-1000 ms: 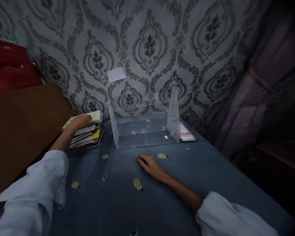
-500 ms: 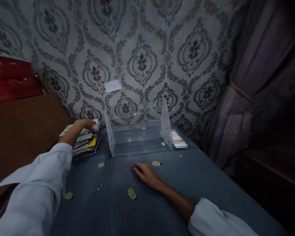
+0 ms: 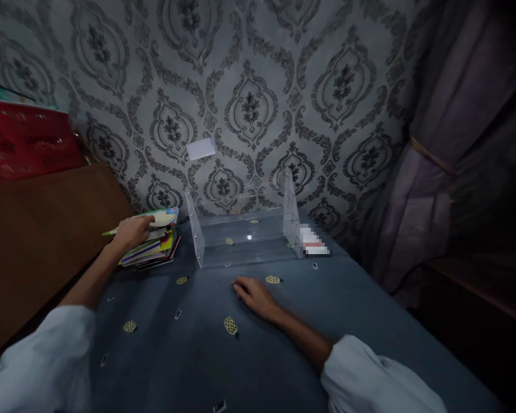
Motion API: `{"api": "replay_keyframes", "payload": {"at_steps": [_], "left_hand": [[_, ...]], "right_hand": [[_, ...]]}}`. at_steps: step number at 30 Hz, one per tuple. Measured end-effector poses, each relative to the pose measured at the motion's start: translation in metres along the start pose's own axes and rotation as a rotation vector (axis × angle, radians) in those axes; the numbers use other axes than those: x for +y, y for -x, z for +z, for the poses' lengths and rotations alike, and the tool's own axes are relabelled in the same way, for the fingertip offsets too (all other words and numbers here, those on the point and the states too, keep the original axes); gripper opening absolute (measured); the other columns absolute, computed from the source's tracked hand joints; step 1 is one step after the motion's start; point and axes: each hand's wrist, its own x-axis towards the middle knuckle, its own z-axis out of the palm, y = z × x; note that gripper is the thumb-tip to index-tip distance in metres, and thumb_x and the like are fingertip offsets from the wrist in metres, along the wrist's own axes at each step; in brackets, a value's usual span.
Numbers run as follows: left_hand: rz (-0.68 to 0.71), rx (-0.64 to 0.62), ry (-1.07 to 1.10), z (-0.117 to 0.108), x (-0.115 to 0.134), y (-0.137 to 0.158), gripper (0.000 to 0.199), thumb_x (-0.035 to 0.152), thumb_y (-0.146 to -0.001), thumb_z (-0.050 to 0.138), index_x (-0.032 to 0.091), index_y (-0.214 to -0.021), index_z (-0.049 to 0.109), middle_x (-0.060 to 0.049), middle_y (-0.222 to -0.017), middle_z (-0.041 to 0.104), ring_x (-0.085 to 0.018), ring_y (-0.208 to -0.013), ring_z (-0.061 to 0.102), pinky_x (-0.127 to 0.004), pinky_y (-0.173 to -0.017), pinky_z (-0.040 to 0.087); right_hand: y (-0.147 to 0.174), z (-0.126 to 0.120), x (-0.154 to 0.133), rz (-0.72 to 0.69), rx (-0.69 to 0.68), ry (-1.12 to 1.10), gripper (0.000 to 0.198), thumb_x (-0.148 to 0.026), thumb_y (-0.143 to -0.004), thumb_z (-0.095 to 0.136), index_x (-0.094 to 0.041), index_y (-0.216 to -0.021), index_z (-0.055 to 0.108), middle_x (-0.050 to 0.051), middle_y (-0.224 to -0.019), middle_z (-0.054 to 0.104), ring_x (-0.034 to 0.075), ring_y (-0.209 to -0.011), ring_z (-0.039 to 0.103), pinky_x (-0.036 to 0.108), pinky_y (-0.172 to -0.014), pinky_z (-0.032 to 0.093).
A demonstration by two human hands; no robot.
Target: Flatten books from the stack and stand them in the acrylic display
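My left hand [image 3: 132, 232] is at the left, closed on the top book [image 3: 165, 218] of a book stack [image 3: 152, 252]. The book's pale cover bends upward beside my fingers, and part of its left edge shows past the hand. Near the middle of the table my right hand [image 3: 254, 295] rests on the cloth with nothing in it, fingers loosely bent and slightly apart. Beyond it stands a clear acrylic rack [image 3: 291, 215] with see-through side panels and shelves, no books on it.
A dark blue tablecloth [image 3: 275, 355] printed with yellow pineapples covers the table. Right of the rack lies a blurred white-and-red item [image 3: 313, 242]. A brown wooden cabinet [image 3: 47, 229] bearing a red basket [image 3: 30, 140] borders the left side. Patterned wallpaper and a tied curtain [image 3: 421, 178] stand behind.
My left hand has drawn back toward me and left across the stack, and the top book's cover now bends up. My right hand stays in place. The view has shifted slightly.
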Motion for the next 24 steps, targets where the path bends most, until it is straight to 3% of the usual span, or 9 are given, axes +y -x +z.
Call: {"api": "replay_keyframes", "payload": {"at_steps": [2,5,6,8,11,14,18,24], "left_hand": [[-0.014,0.153,0.009,0.006,0.001,0.041,0.037,0.018,-0.085,0.047,0.024,-0.115,0.068,-0.008,-0.119,0.073,-0.030,-0.104,0.070,-0.035,-0.084,0.052],[0.097,0.435,0.169,0.032,0.023,0.109,0.031,0.020,-0.087,0.044,0.021,-0.105,0.068,-0.007,-0.109,0.075,-0.026,-0.097,0.072,-0.034,-0.080,0.055],[0.147,0.542,0.242,0.043,0.037,0.131,0.030,0.018,-0.087,0.043,0.021,-0.105,0.067,-0.007,-0.107,0.075,-0.026,-0.100,0.072,-0.035,-0.083,0.056],[0.284,0.628,0.389,0.067,0.072,0.171,0.030,0.013,-0.089,0.043,0.021,-0.109,0.064,-0.006,-0.107,0.075,-0.023,-0.105,0.071,-0.037,-0.100,0.054],[0.446,0.509,0.571,0.094,0.126,0.217,0.035,0.004,-0.088,0.042,0.022,-0.111,0.060,-0.004,-0.107,0.075,-0.017,-0.104,0.071,-0.035,-0.112,0.047],[0.542,0.413,0.648,0.111,0.157,0.239,0.033,0.003,-0.091,0.044,0.023,-0.113,0.058,-0.005,-0.110,0.074,-0.015,-0.112,0.069,-0.035,-0.117,0.043],[0.612,0.396,0.697,0.123,0.160,0.240,0.038,0.003,-0.092,0.042,0.023,-0.123,0.052,-0.009,-0.121,0.070,-0.018,-0.123,0.064,-0.040,-0.116,0.044],[0.639,0.299,0.612,0.126,0.165,0.227,0.039,0.004,-0.093,0.039,0.025,-0.122,0.055,-0.010,-0.131,0.067,-0.022,-0.133,0.056,-0.047,-0.118,0.041]], "right_hand": [[-0.002,0.003,-0.001,0.030,-0.004,-0.078,0.021,-0.035,-0.092,0.055,-0.018,-0.088,0.066,0.002,-0.070,0.064,0.018,-0.069,0.060,0.030,-0.072,0.046],[-0.005,0.012,-0.006,0.107,-0.040,-0.224,0.039,-0.053,-0.096,0.047,-0.017,-0.098,0.062,0.005,-0.081,0.066,0.018,-0.072,0.065,0.031,-0.070,0.051],[-0.006,0.016,-0.008,0.142,-0.067,-0.283,0.047,-0.059,-0.098,0.038,-0.017,-0.104,0.059,0.006,-0.086,0.067,0.018,-0.073,0.067,0.031,-0.068,0.053],[-0.007,0.022,-0.013,0.232,-0.149,-0.459,0.060,-0.068,-0.099,0.025,-0.019,-0.117,0.054,0.007,-0.092,0.067,0.018,-0.074,0.070,0.031,-0.065,0.056],[-0.003,0.028,-0.017,0.414,-0.245,-0.795,0.061,-0.075,-0.092,0.042,-0.020,-0.116,0.053,0.003,-0.088,0.065,0.015,-0.069,0.066,0.026,-0.060,0.053],[0.005,0.027,-0.017,0.418,-0.200,-0.779,0.048,-0.059,-0.082,0.072,-0.019,-0.106,0.058,-0.002,-0.078,0.061,0.010,-0.062,0.057,0.019,-0.053,0.042],[0.022,0.021,-0.017,0.374,-0.196,-0.708,0.047,-0.028,-0.065,0.086,-0.019,-0.103,0.060,-0.008,-0.066,0.055,0.010,-0.057,0.051,0.019,-0.051,0.039],[0.082,-0.011,-0.022,0.297,-0.176,-0.661,0.064,-0.025,-0.069,0.081,-0.024,-0.124,0.049,-0.007,-0.075,0.059,0.012,-0.065,0.057,0.019,-0.052,0.045]]}}
